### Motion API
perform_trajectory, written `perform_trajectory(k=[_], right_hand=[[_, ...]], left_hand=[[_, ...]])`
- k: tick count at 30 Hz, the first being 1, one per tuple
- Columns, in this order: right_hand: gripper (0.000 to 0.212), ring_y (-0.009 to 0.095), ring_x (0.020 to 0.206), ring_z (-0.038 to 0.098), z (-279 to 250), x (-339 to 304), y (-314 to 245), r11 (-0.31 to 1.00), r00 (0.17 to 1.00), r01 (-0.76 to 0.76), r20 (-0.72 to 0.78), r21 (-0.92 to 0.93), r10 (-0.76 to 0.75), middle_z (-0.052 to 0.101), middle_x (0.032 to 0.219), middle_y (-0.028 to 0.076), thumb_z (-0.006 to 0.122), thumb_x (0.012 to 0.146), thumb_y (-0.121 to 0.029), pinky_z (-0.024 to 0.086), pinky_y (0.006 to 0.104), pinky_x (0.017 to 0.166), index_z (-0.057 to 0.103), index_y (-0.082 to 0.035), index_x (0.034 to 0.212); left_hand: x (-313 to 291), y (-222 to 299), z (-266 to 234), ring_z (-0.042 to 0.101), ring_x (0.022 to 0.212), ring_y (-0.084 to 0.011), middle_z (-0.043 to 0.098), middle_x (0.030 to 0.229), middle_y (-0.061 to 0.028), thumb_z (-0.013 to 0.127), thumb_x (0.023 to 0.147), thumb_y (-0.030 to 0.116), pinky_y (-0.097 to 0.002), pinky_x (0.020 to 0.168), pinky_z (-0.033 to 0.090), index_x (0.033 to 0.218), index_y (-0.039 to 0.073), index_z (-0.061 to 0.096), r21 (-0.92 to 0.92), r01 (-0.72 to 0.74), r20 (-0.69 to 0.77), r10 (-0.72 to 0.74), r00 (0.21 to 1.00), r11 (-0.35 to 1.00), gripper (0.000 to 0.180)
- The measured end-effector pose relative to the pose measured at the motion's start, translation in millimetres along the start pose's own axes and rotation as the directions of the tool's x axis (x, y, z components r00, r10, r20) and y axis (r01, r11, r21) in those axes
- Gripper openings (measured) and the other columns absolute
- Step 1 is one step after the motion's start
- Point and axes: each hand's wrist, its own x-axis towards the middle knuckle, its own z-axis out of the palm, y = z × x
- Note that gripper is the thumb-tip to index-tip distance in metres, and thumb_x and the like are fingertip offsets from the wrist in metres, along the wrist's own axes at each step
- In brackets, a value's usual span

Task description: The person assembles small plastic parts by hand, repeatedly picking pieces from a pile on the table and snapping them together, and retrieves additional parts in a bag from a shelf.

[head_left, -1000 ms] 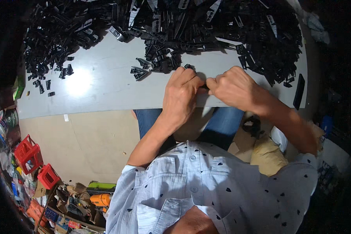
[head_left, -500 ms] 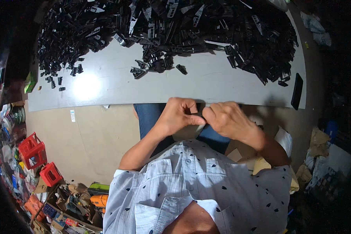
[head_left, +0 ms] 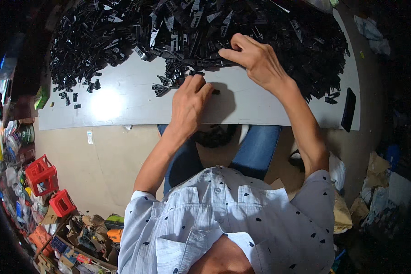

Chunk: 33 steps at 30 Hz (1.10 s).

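Note:
A broad heap of black plastic pieces (head_left: pixel 306 55), many long and narrow, covers the far part of the white table (head_left: pixel 137 107). My left hand (head_left: pixel 190 98) is low over the table at the heap's near edge, its fingers bent down and closed around a small black plastic piece (head_left: pixel 215 92) that shows beside the fingertips. Just left of those fingers lie several loose black clips (head_left: pixel 160 89). Farther forward, my right hand (head_left: pixel 258 61) hovers at the heap's front, thumb stretched out and forefinger bent, with a gap between them and nothing visible there.
A flat black object (head_left: pixel 348 109) lies at the table's right edge, and a green box (head_left: pixel 41 97) at its left edge. Red plastic stools (head_left: pixel 42 176) and cluttered boxes (head_left: pixel 84 237) stand at the left. Bags and cardboard (head_left: pixel 342 212) are on the right.
Both hands were together at the table's near edge over my lap. They have moved apart and forward, the left to the loose pieces, the right to the heap.

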Motion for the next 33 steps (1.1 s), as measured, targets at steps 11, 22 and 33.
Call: perform_trajectory(k=[11, 22, 33], right_hand=[[0.02, 0.015, 0.079, 0.059, -10.5, -18.5, -7.3, 0.737, 0.942, -0.222, -0.056, 0.639, 0.332, 0.058, 0.09, 0.003, 0.059, 0.085, 0.0, 0.049, 0.0264, 0.064, 0.06, -0.005, 0.104], [0.018, 0.024, 0.071, 0.059, -6.4, -72.0, -53.3, 0.686, 0.831, -0.537, 0.45, 0.492, 0.327, 0.055, 0.078, 0.007, 0.057, 0.092, -0.019, 0.045, 0.038, 0.061, 0.052, -0.002, 0.097], [0.026, 0.028, 0.065, 0.065, -11.9, -41.1, -58.7, 1.0, 0.892, -0.029, 0.45, 0.004, 0.024, 0.062, 0.071, 0.014, 0.061, 0.088, -0.028, 0.05, 0.0379, 0.056, 0.057, -0.003, 0.083]], left_hand=[[-15.3, 13.1, 6.5, 0.053, 0.079, -0.0298, 0.055, 0.087, -0.0099, 0.069, 0.072, 0.004, -0.0379, 0.067, 0.045, 0.092, 0.005, 0.062, -0.15, 0.081, -0.043, -0.089, 0.995, 0.985, 0.021], [-14.1, 12.2, 9.7, 0.053, 0.08, -0.0288, 0.055, 0.085, -0.0089, 0.073, 0.068, 0.005, -0.0364, 0.068, 0.045, 0.087, 0.005, 0.065, -0.23, 0.161, -0.047, -0.176, 0.983, 0.96, 0.021], [-17.1, 7.9, 11.2, 0.053, 0.078, -0.027, 0.055, 0.085, -0.0082, 0.073, 0.066, 0.004, -0.035, 0.067, 0.045, 0.088, 0.005, 0.064, -0.236, 0.131, -0.062, -0.15, 0.987, 0.963, 0.024]])
